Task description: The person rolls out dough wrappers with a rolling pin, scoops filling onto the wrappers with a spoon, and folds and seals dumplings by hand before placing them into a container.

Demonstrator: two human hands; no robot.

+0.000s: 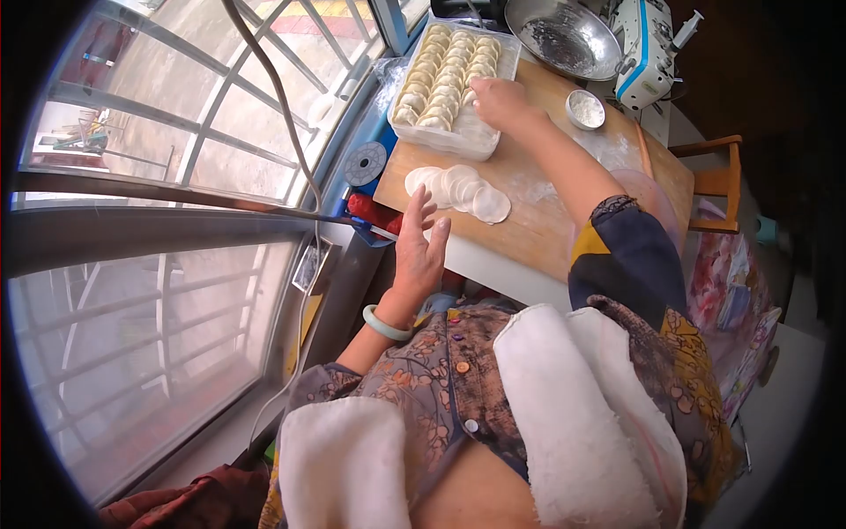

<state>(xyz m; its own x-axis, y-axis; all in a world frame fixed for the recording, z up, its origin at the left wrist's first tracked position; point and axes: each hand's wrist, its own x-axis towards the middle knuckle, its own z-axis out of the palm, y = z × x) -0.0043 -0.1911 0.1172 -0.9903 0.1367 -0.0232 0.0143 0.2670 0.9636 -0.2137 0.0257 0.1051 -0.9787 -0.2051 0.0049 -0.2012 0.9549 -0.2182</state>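
Observation:
My right hand reaches into a clear plastic tray, its fingers closed on a dumpling at the near end of the right-hand row. The fingers partly hide that dumpling. Several rows of folded dumplings fill much of the tray. My left hand is raised with its fingers stretched apart and holds nothing. Just beyond it, a fanned-out line of round dough wrappers lies on the wooden board.
A small bowl of flour sits on the board near a rolling pin. Behind stand a metal basin and a sewing machine. A barred window runs along the left. A wooden chair is at right.

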